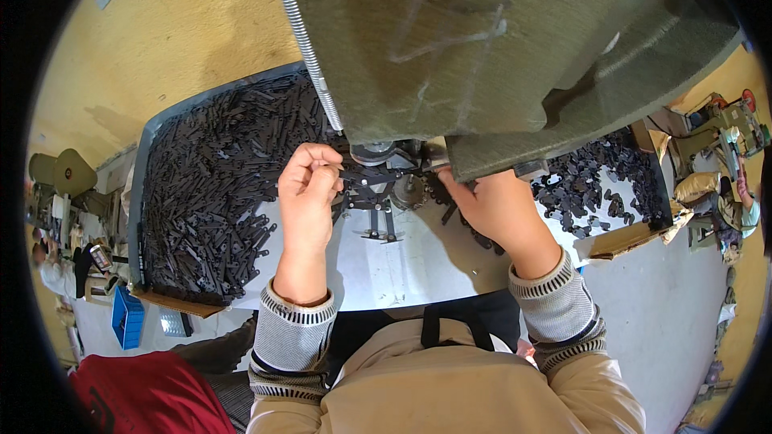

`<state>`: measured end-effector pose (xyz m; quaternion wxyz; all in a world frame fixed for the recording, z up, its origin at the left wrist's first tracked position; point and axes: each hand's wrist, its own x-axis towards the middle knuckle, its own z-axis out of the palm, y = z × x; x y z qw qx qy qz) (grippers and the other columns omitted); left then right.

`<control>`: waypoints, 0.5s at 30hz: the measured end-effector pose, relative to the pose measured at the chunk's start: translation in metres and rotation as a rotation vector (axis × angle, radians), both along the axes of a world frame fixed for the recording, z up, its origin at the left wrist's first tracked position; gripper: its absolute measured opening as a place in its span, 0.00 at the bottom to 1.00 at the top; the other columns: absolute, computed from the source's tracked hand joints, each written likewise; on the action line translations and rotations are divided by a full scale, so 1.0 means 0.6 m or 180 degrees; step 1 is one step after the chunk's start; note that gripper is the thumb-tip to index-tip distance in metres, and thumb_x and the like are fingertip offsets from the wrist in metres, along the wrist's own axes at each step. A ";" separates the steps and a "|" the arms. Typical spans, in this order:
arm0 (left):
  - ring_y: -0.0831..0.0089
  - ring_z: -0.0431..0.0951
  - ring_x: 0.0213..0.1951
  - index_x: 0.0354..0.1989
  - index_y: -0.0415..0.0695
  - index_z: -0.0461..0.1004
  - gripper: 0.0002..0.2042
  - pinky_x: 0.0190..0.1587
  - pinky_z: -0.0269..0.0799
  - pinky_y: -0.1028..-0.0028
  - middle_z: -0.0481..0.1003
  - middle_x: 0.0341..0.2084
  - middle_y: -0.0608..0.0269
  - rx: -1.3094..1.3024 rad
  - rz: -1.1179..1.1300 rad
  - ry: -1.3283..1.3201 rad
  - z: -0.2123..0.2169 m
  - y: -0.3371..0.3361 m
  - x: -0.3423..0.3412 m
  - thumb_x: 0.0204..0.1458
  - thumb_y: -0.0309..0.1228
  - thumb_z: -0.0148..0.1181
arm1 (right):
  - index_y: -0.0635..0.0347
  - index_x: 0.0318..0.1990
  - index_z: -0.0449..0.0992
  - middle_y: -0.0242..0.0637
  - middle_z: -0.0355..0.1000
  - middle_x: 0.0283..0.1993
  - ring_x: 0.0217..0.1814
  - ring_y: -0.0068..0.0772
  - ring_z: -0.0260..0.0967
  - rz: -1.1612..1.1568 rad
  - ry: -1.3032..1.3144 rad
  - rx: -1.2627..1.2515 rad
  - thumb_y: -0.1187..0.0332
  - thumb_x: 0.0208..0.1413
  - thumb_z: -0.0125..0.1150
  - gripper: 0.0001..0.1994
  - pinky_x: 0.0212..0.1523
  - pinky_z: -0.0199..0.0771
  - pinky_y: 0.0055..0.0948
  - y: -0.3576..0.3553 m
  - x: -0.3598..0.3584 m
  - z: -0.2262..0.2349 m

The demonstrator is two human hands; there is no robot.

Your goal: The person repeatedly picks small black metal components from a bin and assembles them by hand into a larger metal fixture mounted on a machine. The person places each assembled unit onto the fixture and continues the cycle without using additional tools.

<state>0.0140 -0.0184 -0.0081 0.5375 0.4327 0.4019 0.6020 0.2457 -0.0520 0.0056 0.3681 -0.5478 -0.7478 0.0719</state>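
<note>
Left hand (310, 185) pinching black metal strip (371, 177) under press head (482, 48); right hand (494, 205) fingers hidden, grip unclear. Large heap of strips (213, 185) apparently unprocessed, smaller pile (599, 185) likely done.

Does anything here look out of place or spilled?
Nothing clearly is. A few black metal strips lie loose on the grey work surface, apart from the big pile. The left hand pinches one strip; the right hand rests under the machine.

Your left hand (310, 185) is pinching a flat black metal link (371, 178), which is lying level under the press. Your right hand (497, 209) is gripping its far end beside the toothed wheel (411, 191).
</note>
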 end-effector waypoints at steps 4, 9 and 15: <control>0.85 0.65 0.23 0.32 0.42 0.72 0.05 0.26 0.59 0.86 0.70 0.25 0.72 -0.0024 0.0078 -0.0029 0.000 0.001 -0.006 0.51 0.19 0.50 | 0.63 0.39 0.76 0.44 0.75 0.33 0.35 0.50 0.72 -0.0181 -0.0260 0.0598 0.73 0.46 0.62 0.11 0.34 0.72 0.42 0.012 -0.008 -0.017; 0.85 0.65 0.23 0.32 0.41 0.72 0.04 0.26 0.60 0.86 0.70 0.24 0.71 -0.0114 0.0106 -0.0205 0.001 -0.001 -0.006 0.52 0.20 0.50 | 0.64 0.42 0.74 0.47 0.74 0.36 0.34 0.51 0.71 -0.0168 0.0231 0.0022 0.73 0.50 0.63 0.11 0.35 0.71 0.38 0.007 -0.032 -0.031; 0.85 0.67 0.24 0.32 0.41 0.72 0.04 0.26 0.60 0.86 0.70 0.24 0.71 -0.0232 0.0069 -0.0208 0.005 0.000 -0.004 0.52 0.20 0.51 | 0.63 0.36 0.79 0.42 0.75 0.30 0.26 0.34 0.71 0.0321 0.0783 -0.0119 0.74 0.48 0.67 0.07 0.28 0.69 0.27 0.003 -0.049 -0.023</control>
